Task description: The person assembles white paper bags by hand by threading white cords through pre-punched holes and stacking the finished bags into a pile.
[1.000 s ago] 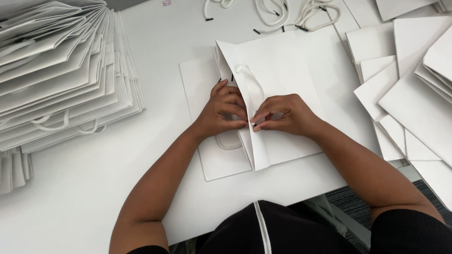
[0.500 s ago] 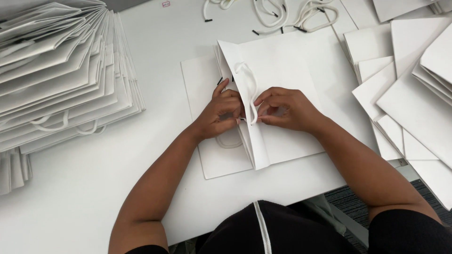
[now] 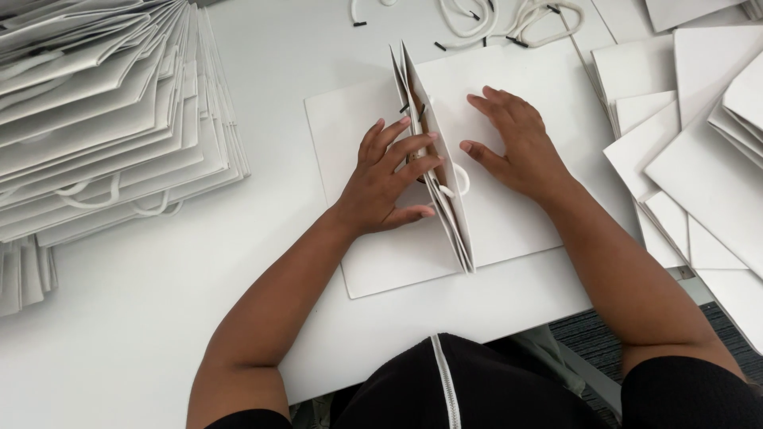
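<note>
The bag (image 3: 509, 230), white paper, lies in the middle of the table (image 3: 262, 318), just in front of the person. Its two broad panels are spread left and right, and a folded ridge (image 3: 441, 199) stands up between them, running from far to near.

The left hand (image 3: 393, 179) rests on the left panel with its fingers spread apart. The fingertips reach across to the ridge and press into the folds there, while the thumb lies loose on the near side, so it clamps on nothing. The right hand (image 3: 513, 147) lies palm down on the right panel, fingers apart and flat, with the thumb pointing at the ridge. Between the two hands a loop of white cord (image 3: 462, 181) shows at the fold, partly hidden by the paper.

By the look of it, the step in hand is setting the cord into the fold and flattening the bag: the left hand steadies the ridge and the right hand pins the panel. A next move calls for the ridge to go over evenly along its crease, with the cord kept inside and the panels not sliding on the smooth table.

A fanned stack (image 3: 103, 119) of finished bags lies at the far left. Loose cords (image 3: 509, 16) lie at the far edge, and flat white bags (image 3: 691, 135) overlap on the right
</note>
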